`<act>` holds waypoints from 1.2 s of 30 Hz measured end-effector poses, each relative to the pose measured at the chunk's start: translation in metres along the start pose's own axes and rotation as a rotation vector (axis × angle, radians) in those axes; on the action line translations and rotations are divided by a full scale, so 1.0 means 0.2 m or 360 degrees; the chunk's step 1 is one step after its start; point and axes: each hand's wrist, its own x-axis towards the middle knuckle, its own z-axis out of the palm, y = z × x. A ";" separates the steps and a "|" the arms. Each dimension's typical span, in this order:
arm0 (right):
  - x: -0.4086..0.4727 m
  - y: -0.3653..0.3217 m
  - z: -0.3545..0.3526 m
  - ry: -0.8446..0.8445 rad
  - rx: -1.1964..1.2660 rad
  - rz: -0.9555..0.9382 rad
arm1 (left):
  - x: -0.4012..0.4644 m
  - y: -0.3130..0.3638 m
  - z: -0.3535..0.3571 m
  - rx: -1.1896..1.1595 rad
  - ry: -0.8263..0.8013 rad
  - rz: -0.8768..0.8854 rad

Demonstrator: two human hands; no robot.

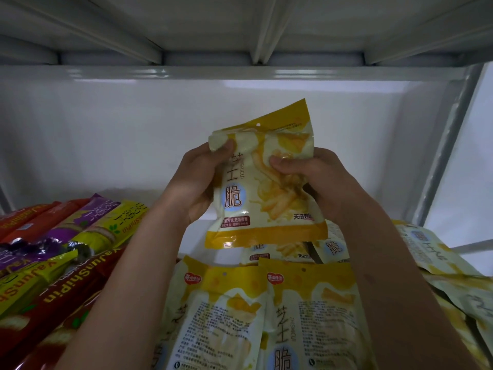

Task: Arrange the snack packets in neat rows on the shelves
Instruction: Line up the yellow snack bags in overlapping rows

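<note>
Hands — left hand, right hand — grip yellow packet upright.

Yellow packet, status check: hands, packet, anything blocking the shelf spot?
Both hands, left and right, grip the yellow packet, held up off the shelf. Bare shelf behind it. More yellow packets below, long tube packs on the left.

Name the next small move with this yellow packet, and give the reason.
Probably lower the yellow packet, gripped by the left hand and right hand, onto the bare shelf behind the other yellow packets; it hangs mid-air, in no row yet.
</note>
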 end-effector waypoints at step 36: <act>0.06 0.10 -0.01 0.0213 -0.0651 0.0050 | 0.02 -0.10 0.08 0.1550 0.0287 0.0410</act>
